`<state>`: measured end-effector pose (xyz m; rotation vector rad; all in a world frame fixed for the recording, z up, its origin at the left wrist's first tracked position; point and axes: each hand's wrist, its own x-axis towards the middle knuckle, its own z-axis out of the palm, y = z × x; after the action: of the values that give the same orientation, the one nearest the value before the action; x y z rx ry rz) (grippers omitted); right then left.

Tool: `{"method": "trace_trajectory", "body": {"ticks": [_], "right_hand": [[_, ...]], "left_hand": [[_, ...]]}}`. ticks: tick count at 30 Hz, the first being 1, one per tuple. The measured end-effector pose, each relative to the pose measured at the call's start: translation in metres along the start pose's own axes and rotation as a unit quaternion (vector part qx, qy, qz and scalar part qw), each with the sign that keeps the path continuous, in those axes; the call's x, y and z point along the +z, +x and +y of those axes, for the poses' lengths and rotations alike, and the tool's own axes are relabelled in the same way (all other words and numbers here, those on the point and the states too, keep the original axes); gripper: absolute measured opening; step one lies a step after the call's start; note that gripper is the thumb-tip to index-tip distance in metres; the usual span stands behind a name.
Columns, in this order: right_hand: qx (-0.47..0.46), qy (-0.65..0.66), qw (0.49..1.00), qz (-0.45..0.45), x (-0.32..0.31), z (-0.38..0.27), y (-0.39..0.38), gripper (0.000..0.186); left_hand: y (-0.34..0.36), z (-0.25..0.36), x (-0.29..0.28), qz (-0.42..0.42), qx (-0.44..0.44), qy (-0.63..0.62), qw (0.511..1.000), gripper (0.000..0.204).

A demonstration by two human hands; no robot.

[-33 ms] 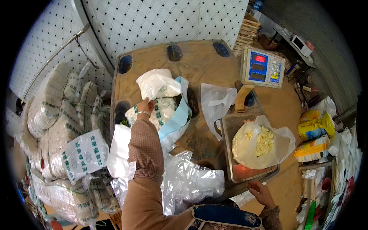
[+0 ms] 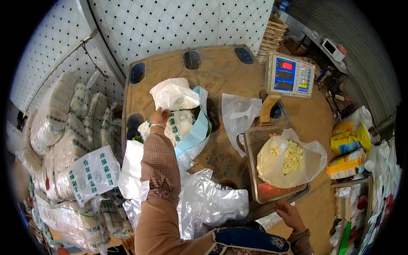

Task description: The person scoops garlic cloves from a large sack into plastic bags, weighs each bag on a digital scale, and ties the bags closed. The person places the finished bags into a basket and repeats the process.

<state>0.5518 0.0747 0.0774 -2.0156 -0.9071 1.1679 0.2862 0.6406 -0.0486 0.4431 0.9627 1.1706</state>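
My left hand (image 2: 160, 117) is closed on the near edge of a white plastic bag (image 2: 174, 92). That bag rests on top of other packed bags with green print (image 2: 182, 123), beside a pale blue strip of material (image 2: 191, 140). My right hand (image 2: 290, 215) hangs low by the front edge of the scale, fingers loosely bent and apart, with nothing seen in it. On the scale's metal pan (image 2: 251, 178) sits an open translucent bag (image 2: 313, 157) of pale yellow pieces that look like peeled garlic cloves (image 2: 291, 155).
The scale's display (image 2: 291, 75) stands lit on a post behind the pan. A flat clear bag (image 2: 240, 112) lies left of it. Crumpled plastic film (image 2: 212, 199) covers the near side. Stacked packed bags (image 2: 63, 140) rise at left; yellow packets (image 2: 348, 142) sit at right.
My left hand has shifted very slightly at the edge of the white bag. The whole view has moved a little; my right hand and the scale look unchanged.
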Motion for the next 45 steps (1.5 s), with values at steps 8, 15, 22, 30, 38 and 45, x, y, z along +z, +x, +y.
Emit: {"method": "trace_trajectory", "body": {"ticks": [8, 15, 22, 30, 38, 45], "right_hand": [[0.025, 0.008, 0.999, -0.029, 0.012, 0.003, 0.000, 0.030], [-0.087, -0.059, 0.993, -0.046, 0.006, -0.011, 0.017, 0.026], [-0.499, -0.174, 0.822, 0.210, -0.003, -0.212, 0.070, 0.068], [-0.522, -0.049, 0.848, 0.079, 0.037, -0.273, 0.045, 0.026], [-0.602, -0.146, 0.772, 0.143, 0.047, -0.296, 0.007, 0.022], [-0.691, -0.179, 0.675, 0.189, 0.055, -0.333, 0.003, 0.018]], "left_hand": [[0.036, 0.092, 0.098, -0.101, 0.268, 0.111, 0.952, 0.026], [-0.130, 0.187, 0.198, -0.264, 0.174, -0.064, 0.946, 0.018], [-0.314, 0.221, 0.188, -0.370, 0.185, -0.033, 0.910, 0.014], [-0.412, 0.181, 0.135, -0.468, 0.150, 0.008, 0.871, 0.014], [-0.403, 0.162, 0.035, -0.389, 0.316, 0.056, 0.863, 0.016], [-0.379, -0.086, -0.026, -0.308, -0.172, -0.247, 0.902, 0.073]]}}
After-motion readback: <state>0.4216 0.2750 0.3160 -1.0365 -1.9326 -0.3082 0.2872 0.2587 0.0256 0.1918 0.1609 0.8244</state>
